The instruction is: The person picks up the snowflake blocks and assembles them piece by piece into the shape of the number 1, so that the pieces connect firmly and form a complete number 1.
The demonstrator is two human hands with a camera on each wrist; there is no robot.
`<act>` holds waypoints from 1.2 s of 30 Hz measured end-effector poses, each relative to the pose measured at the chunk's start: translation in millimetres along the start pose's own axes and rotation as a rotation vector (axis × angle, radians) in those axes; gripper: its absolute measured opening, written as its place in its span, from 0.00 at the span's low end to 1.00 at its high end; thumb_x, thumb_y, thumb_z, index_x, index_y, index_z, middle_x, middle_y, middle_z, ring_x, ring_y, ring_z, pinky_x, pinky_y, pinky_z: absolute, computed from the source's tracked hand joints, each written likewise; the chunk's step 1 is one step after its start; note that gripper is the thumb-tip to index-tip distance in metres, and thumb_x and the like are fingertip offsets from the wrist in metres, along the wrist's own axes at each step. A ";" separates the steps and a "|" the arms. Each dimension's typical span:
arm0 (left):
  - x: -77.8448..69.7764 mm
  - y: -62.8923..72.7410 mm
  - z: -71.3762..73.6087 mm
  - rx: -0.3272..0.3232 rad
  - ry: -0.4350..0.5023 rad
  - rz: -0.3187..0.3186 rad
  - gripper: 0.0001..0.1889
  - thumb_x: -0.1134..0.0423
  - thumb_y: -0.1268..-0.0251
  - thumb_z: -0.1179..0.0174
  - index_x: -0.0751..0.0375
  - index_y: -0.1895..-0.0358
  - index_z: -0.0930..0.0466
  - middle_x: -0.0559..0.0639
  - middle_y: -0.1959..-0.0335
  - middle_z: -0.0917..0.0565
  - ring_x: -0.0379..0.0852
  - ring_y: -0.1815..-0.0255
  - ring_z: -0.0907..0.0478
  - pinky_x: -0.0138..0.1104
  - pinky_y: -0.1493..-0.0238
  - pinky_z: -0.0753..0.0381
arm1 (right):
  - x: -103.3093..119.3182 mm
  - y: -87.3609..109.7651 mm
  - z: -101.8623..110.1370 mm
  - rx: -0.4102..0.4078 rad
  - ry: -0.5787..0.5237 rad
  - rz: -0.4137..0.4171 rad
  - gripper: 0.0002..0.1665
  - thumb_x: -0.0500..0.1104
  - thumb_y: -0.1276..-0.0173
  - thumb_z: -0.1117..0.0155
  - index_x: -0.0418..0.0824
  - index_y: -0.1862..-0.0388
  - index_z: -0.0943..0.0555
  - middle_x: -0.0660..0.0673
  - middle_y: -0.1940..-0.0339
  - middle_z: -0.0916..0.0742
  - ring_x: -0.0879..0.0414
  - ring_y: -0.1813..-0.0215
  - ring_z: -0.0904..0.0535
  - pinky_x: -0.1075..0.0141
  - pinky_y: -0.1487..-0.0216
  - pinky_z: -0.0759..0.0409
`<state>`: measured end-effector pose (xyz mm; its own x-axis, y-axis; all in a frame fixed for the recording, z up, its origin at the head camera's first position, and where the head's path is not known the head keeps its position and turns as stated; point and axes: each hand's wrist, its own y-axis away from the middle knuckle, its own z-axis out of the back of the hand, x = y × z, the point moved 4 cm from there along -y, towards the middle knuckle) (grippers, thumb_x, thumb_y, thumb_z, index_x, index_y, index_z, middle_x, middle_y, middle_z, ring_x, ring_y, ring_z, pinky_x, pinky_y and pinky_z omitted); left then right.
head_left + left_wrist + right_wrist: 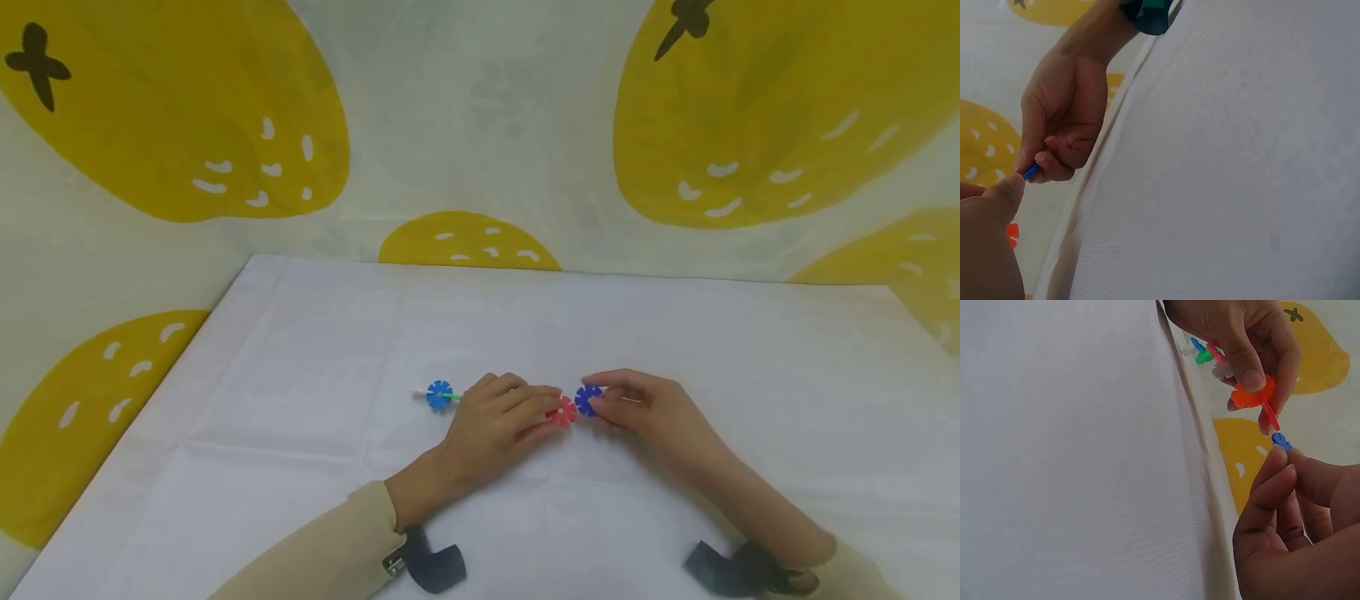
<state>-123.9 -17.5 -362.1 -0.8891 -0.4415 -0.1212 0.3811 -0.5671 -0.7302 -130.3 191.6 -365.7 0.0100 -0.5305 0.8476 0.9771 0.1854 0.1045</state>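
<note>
My left hand [491,421] grips a chain of joined, notched plastic discs. At the chain's right end is a red disc [561,411]; a light blue disc [438,395] sticks out on the left, beside a whitish piece. The right wrist view shows an orange disc [1244,398] under the left thumb, with green, pink and pale discs behind it. Between thumb and fingers, my right hand [660,408] pinches a dark blue disc [586,400]. Its edge is right by the red disc; whether they touch I cannot tell. Fingers partly cover both.
A white-covered table [300,492] lies under both hands. Behind it and to the sides hangs a pale cloth [480,125] with large yellow fruit prints. Each wrist wears a dark strap-on device, the left one [435,562] near the table's front.
</note>
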 end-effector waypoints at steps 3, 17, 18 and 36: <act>0.2 -0.1 0.4 0.001 -0.004 0.018 0.15 0.53 0.41 0.33 0.55 0.53 0.15 0.43 0.53 0.15 0.38 0.57 0.23 0.27 0.60 0.29 | 0.0 1.9 0.5 -0.006 -0.039 -0.015 0.23 0.55 0.38 0.33 0.47 0.45 0.19 0.44 0.65 0.16 0.52 0.63 0.19 0.66 0.62 0.20; 1.6 1.5 -0.2 0.024 0.017 0.058 0.17 0.54 0.41 0.33 0.55 0.50 0.17 0.44 0.52 0.16 0.38 0.56 0.23 0.27 0.59 0.30 | -0.4 3.9 -2.2 -0.005 -0.135 0.025 0.19 0.48 0.40 0.29 0.46 0.50 0.18 0.42 0.64 0.17 0.51 0.63 0.16 0.65 0.61 0.18; 1.4 1.6 -0.4 0.022 0.017 0.057 0.17 0.54 0.41 0.33 0.55 0.50 0.17 0.44 0.52 0.16 0.38 0.56 0.23 0.27 0.59 0.30 | -0.1 4.3 -2.4 -0.003 -0.148 0.023 0.19 0.47 0.40 0.29 0.45 0.51 0.17 0.42 0.64 0.16 0.51 0.63 0.15 0.65 0.61 0.18; 1.1 5.2 -3.2 -0.005 0.021 0.043 0.17 0.56 0.44 0.30 0.56 0.52 0.16 0.44 0.55 0.15 0.39 0.58 0.21 0.28 0.61 0.29 | 0.3 7.7 -10.9 -0.002 -0.269 0.104 0.13 0.37 0.43 0.27 0.37 0.58 0.14 0.42 0.60 0.13 0.51 0.61 0.15 0.66 0.59 0.19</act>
<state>-123.8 -18.8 -368.2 -0.8770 -0.4506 -0.1669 0.4182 -0.5446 -0.7270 -120.5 183.8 -370.3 0.0539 -0.2698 0.9614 0.9741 0.2258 0.0087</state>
